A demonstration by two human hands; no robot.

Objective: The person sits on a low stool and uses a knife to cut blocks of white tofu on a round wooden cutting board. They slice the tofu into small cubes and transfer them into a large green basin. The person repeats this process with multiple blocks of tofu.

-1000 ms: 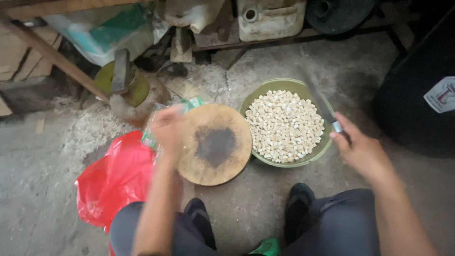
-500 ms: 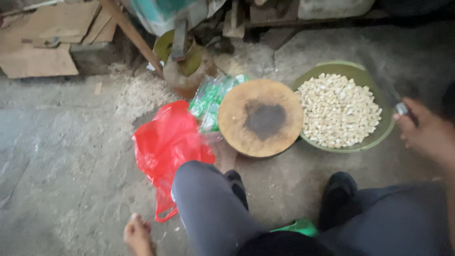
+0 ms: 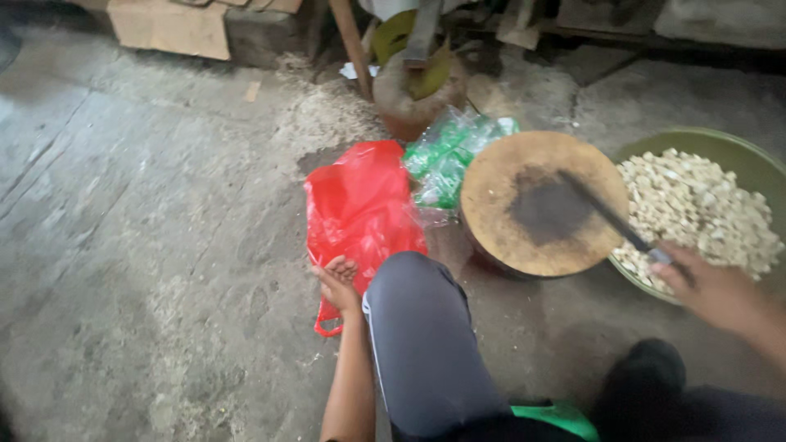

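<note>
A: Red plastic first: a red bag lies crumpled on the concrete floor, a little left of centre in the head view. What is the left hand doing there?

B: The left hand sits at the bag's lower left edge, just beside the person's grey-trousered knee. Its fingers are curled loosely, palm up, touching the plastic; I cannot tell whether they pinch it.

A: And the right hand?

B: The right hand is at the lower right of the frame, fingers wrapped tight round the handle of a knife. The dark blade slants up and left across the round wooden chopping block, its tip over the block's dark stained middle.

A: What lies round the block?

B: Touching its right side is a green basin heaped with pale chopped pieces. To its upper left, a clear bag with green print lies between the block and the red bag. Above that, at top centre, stands a rusty metal piece with a slanting wooden post beside it. Sawdust is scattered on the floor nearby.
</note>
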